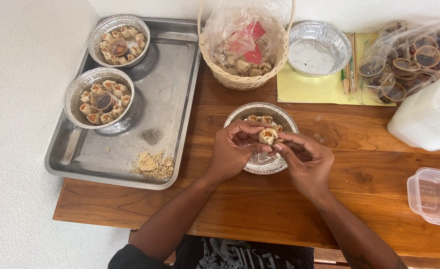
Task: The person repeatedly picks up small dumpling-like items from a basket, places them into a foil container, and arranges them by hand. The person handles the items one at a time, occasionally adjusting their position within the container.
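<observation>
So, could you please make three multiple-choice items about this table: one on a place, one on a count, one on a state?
1. Where do the filled foil bowls stand?
A. on the metal tray
B. in the basket
C. on the yellow sheet

2. How many foil bowls on the tray hold dumplings?
A. one
B. two
C. four

3. What state is the foil bowl on the yellow sheet in?
A. full
B. covered
C. empty

Answers: 1 A, both sit on the tray at the left. 2 B, two rings of dumplings show there. 3 C, only bare foil shows inside.
</observation>
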